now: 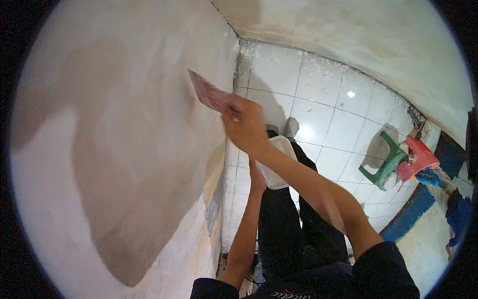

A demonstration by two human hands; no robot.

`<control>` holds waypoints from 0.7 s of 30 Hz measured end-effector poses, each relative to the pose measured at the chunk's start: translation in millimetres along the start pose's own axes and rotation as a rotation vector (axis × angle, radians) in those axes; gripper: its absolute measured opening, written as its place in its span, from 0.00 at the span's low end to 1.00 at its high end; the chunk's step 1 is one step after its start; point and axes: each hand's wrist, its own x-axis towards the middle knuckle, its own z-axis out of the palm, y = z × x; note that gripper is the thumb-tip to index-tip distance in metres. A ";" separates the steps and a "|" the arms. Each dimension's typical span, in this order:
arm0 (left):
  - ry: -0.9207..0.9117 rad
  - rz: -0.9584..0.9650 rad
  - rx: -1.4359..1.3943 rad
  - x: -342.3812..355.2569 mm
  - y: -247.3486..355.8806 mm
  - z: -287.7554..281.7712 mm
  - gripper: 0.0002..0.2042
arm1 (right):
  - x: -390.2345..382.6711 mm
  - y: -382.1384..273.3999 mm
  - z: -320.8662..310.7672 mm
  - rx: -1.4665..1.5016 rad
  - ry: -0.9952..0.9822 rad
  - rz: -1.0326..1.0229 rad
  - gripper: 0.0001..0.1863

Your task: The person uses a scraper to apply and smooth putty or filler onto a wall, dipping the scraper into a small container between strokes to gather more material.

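Note:
My right hand point(246, 123) is closed around a flat, reddish-brown putty knife point(208, 92), raised beside the pale wall point(144, 114) on the left. Its broad blade points up and to the left; I cannot tell whether the edge touches the wall. Lower down, my left hand point(257, 178) grips the left side of a white plastic container point(273, 177) in front of my legs. My right forearm crosses above this container and hides part of it, so its contents do not show clearly. Both the right hand and the blade are slightly blurred.
White floor tiles point(318, 119) meet a second wall point(358, 30) at the far side. To the right stand a green plastic stool point(386, 167) and a red plastic stool point(423, 155), with small items around them. Bare patches point(211, 199) mark the left wall's lower part.

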 end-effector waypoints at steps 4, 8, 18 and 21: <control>0.004 -0.101 -0.025 7.2 27.6 43.8 0.38 | -19.6 -13.6 -100.4 0.045 -0.067 0.118 0.10; -0.029 -0.069 -0.118 20.9 35.1 60.8 0.38 | -43.0 -34.3 -160.1 -0.305 -0.127 0.205 0.10; -0.044 0.016 -0.210 49.9 68.0 116.2 0.35 | -45.3 -55.6 -181.1 -0.616 0.005 0.090 0.07; -0.051 0.051 -0.239 54.4 73.1 124.2 0.34 | -36.2 -53.8 -178.7 -0.698 -0.018 0.086 0.08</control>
